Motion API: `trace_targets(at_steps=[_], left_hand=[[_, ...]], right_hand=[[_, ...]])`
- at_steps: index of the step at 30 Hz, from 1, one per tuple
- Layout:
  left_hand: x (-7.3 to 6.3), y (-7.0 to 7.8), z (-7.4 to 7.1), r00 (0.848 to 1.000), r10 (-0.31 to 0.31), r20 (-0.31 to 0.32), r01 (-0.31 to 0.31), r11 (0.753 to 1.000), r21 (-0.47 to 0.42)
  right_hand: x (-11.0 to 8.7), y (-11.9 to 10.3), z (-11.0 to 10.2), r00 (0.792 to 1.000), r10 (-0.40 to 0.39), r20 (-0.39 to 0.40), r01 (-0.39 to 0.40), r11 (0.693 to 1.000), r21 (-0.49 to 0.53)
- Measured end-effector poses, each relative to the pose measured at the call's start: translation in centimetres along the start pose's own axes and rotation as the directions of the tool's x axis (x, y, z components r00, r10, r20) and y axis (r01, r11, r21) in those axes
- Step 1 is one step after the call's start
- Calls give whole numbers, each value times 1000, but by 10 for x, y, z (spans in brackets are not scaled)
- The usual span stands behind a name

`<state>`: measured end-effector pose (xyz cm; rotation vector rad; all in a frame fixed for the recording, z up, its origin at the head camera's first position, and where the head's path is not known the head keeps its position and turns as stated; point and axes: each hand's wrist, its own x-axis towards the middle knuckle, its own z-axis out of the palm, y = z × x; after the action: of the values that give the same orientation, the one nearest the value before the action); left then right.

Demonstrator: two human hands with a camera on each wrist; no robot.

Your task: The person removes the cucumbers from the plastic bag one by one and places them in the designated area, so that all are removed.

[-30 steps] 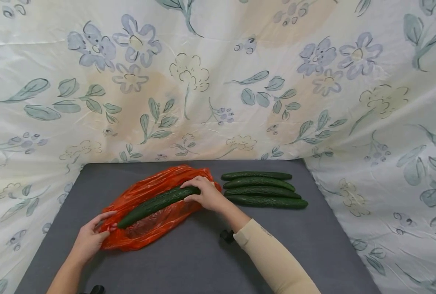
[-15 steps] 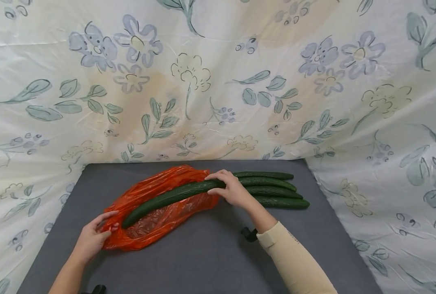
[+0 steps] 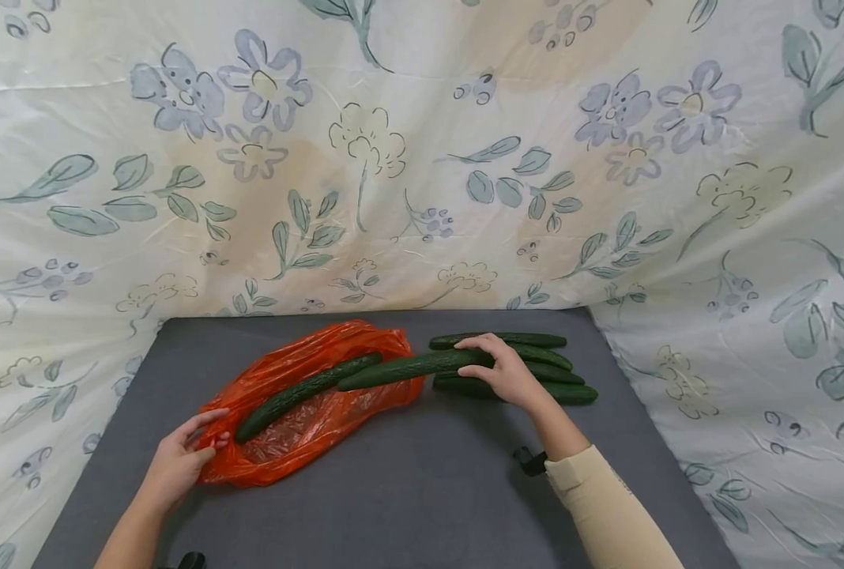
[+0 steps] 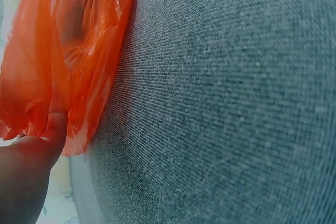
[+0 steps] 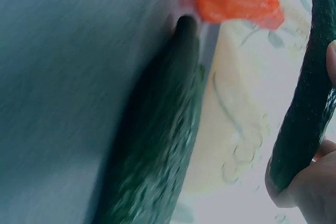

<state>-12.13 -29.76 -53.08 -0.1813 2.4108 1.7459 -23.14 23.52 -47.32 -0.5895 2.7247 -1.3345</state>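
Observation:
My right hand (image 3: 513, 379) grips one end of a long dark green cucumber (image 3: 408, 369), whose other end points left over the edge of an orange-red plastic bag (image 3: 280, 356). In the right wrist view, the fingers and thumb curl round this cucumber (image 5: 300, 119). A second cucumber (image 3: 304, 395) lies in the bag's opening. At the near-left end of the bag, my left hand (image 3: 175, 460) pinches its edge between thumb and fingers. The left wrist view has the thumb pressed on the crinkled plastic bag (image 4: 31, 72).
Several more cucumbers (image 3: 564, 393) lie side by side on the grey tabletop (image 3: 365, 498), under and behind my right hand. A floral cloth (image 3: 422, 158) hangs behind the table and along both sides.
My right hand has drawn its cucumber rightward out of the bag, toward the row of cucumbers. The other cucumber in the bag has come into sight. My left hand has stayed at the bag's edge.

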Motion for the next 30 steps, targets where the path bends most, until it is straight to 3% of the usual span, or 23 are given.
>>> trace_targets(at_steps=[20, 25, 30], left_hand=[[-1, 1, -1, 1000, -26, -7, 26, 1000, 8], [-1, 1, -2, 1000, -27, -7, 27, 1000, 13], [-1, 2, -2, 999, -32, -7, 32, 999, 14]], right_hand=[[-83, 80, -53, 984, 175, -40, -178, 980, -90], [-95, 95, -60, 973, 225, -44, -229, 963, -141], [-96, 104, -58, 975, 215, -59, -222, 956, -192]])
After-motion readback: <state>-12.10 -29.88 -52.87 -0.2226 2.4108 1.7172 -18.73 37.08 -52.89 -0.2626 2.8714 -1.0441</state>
